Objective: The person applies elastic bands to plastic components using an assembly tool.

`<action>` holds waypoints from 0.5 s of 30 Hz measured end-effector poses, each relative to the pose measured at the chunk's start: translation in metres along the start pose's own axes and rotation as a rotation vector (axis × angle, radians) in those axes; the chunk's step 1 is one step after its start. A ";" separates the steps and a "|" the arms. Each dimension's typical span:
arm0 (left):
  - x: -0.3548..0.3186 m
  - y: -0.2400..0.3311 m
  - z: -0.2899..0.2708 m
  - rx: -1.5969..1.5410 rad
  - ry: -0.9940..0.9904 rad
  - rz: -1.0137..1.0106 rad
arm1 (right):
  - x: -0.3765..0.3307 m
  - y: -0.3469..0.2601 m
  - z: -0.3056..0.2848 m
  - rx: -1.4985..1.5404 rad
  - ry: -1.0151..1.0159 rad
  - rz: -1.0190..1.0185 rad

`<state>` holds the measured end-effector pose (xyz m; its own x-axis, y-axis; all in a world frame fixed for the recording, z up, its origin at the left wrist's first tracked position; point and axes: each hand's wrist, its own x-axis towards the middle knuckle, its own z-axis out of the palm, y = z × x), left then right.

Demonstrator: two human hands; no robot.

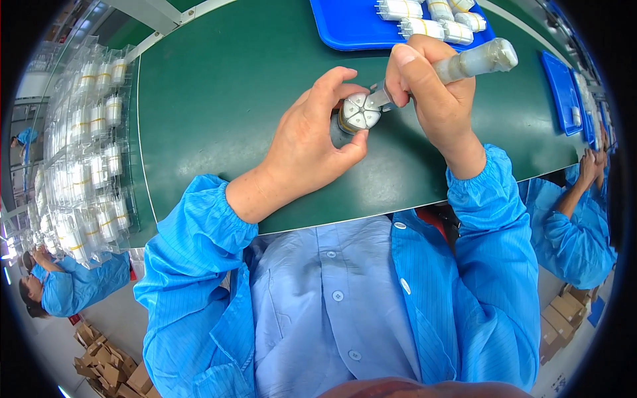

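Left hand [306,131] grips white-topped cylinder [359,118], right hand [434,96] holds tool [479,61] at its edge; piece seemingly mid-work, unfinished.

A blue tray [348,25] runs off the top edge, the right hand [439,96] hides part of a pale handle [474,61], and the left hand [308,132] partly covers a round piece [361,111].

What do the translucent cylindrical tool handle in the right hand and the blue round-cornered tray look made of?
Translucent cylindrical tool handle: probably plastic, fairly glossy, given its cloudy look and highlights.
Blue round-cornered tray: likely moulded plastic, semi-gloss, judging by even colour and curved rim.
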<state>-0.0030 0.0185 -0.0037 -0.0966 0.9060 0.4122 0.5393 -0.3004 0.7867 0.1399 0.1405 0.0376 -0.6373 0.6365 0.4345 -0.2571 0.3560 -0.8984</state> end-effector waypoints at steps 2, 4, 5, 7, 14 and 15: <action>0.000 0.000 0.000 0.005 -0.004 -0.003 | -0.001 0.002 0.002 -0.059 -0.029 -0.023; 0.000 0.000 0.001 0.052 0.006 0.039 | -0.004 0.001 0.006 -0.075 -0.010 -0.010; 0.002 0.001 -0.001 0.054 0.007 0.040 | -0.004 0.001 0.006 -0.093 0.013 0.001; 0.005 0.003 -0.004 0.242 0.029 0.030 | -0.004 0.002 0.005 -0.089 0.004 0.012; 0.002 0.001 -0.002 0.033 0.032 0.021 | 0.004 -0.006 -0.010 0.048 0.060 -0.027; 0.002 0.002 -0.002 0.007 0.014 0.028 | 0.004 -0.006 -0.012 0.048 0.046 -0.019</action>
<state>-0.0041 0.0190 -0.0002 -0.0927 0.8931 0.4403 0.5476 -0.3236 0.7716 0.1475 0.1491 0.0454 -0.5980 0.6614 0.4528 -0.3038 0.3357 -0.8916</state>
